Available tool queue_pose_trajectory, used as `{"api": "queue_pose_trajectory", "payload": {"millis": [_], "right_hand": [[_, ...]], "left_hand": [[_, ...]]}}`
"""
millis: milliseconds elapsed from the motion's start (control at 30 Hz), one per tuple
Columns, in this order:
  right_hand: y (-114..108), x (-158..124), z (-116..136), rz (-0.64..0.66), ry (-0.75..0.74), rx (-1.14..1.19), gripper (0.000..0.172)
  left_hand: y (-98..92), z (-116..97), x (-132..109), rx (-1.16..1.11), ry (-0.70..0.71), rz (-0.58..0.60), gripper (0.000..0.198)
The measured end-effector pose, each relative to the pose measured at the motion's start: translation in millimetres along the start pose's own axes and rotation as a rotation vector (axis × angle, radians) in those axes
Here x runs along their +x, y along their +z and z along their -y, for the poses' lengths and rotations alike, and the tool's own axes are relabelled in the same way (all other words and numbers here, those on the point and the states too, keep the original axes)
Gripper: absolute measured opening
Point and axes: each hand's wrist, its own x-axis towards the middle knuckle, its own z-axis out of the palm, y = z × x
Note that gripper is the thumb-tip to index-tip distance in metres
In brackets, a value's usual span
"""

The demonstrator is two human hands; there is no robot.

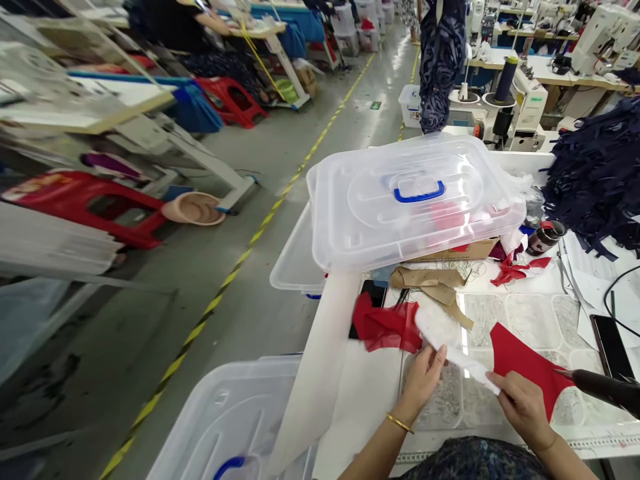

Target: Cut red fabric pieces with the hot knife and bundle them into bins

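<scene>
A narrow white fabric piece (467, 363) is stretched between my hands, just above the work surface. My left hand (425, 375) pinches its near edge close to the wider left end. At the narrow right end, my right hand (525, 403) grips it between thumb and fingers. Beside my right hand lies a flat red fabric piece (523, 363). The metal tip of a black pen-shaped tool (603, 389) reaches over that red piece from the right. Crumpled red fabric (387, 325) lies left of the white piece, partly over a dark phone (374, 291).
Tan strips (433, 283) lie behind the white piece. Clear plastic lids with a blue handle (419, 192) rest at the table's back left. Another phone (613, 347) sits on the right. Navy fabric strips (597, 173) hang at the right. A floor aisle (280, 267) runs along the left.
</scene>
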Motion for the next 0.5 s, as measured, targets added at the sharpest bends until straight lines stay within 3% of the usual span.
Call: {"api": "queue_pose_trajectory", "payload": {"millis": [67, 167, 300, 500], "right_hand": [[-3, 9, 9, 0.032, -0.187, -0.053, 0.032], [-3, 15, 17, 0.091, -0.276, -0.082, 0.028], [3, 5, 10, 0.177, -0.11, -0.103, 0.029], [9, -18, -20, 0.249, 0.161, -0.274, 0.034]], "left_hand": [[5.9, 1, -2, -0.128, -0.134, 0.03, 0.058], [11.6, 3, -1, -0.375, -0.199, -0.04, 0.054], [6.8, 2, 4, -0.525, -0.27, -0.145, 0.042], [-18.2, -6, 12, -0.509, -0.264, -0.236, 0.031]]}}
